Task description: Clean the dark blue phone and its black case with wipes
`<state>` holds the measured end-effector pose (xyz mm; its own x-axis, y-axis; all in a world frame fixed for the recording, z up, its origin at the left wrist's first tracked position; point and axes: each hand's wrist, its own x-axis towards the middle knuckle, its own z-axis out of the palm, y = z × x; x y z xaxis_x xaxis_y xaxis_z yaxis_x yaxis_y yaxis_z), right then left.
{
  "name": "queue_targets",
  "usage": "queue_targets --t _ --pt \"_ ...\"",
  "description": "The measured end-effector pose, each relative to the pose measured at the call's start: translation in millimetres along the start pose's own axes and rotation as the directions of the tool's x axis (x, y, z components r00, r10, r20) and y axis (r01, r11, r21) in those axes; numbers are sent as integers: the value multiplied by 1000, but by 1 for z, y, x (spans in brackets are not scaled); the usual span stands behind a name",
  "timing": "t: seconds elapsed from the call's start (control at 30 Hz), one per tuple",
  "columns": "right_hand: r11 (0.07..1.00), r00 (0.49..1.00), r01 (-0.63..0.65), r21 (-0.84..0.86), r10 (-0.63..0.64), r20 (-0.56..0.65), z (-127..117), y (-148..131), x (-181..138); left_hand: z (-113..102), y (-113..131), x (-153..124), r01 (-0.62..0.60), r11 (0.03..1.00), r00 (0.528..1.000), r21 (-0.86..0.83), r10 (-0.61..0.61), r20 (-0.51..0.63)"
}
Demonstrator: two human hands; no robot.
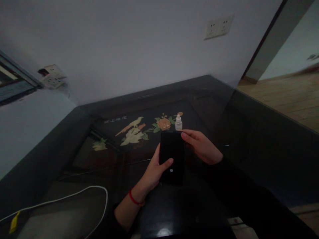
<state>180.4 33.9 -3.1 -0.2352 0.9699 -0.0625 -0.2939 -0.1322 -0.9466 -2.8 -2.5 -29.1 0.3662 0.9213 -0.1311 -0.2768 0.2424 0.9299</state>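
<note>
A black smartphone is held upright above the dark table, its screen dark apart from a small pale round mark low down. My left hand wraps round the phone's left side, thumb lying over the screen; a red cord circles that wrist. At the top right corner, my right hand pinches the phone between thumb and fingers. Just behind the phone's top edge stands a small clear bottle with a white cap, close to my right fingertips.
The glossy black table bears a painted flower and bird pattern. A white cable with a yellow tag curves across the front left. Wall sockets sit above the table, and wooden floor shows at right.
</note>
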Motion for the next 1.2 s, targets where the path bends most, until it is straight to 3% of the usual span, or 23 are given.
queue_targets --t 0.23,0.5,0.73,0.9,1.03,1.2 --pt "994 994 75 -76 -81 -74 1 4 -1 -3 -4 0 -15 993 999 114 19 -40" --pt "944 982 148 -294 -175 -67 8 0 -3 0 -1 -1 -4 998 997 69 9 -78" --pt "954 979 130 -272 -166 -115 11 6 -2 1 -1 2 -5 1000 992 23 8 -125" --pt "984 977 54 -169 -88 -195 12 9 -3 4 6 2 50 995 977 -90 -67 -203" --pt "984 990 27 -174 -50 -129 15 19 -3 -1 12 5 34 990 949 -136 -75 -306" --pt "947 999 39 -318 -36 14 19 38 -3 -11 14 13 -10 994 910 -111 -37 -413"
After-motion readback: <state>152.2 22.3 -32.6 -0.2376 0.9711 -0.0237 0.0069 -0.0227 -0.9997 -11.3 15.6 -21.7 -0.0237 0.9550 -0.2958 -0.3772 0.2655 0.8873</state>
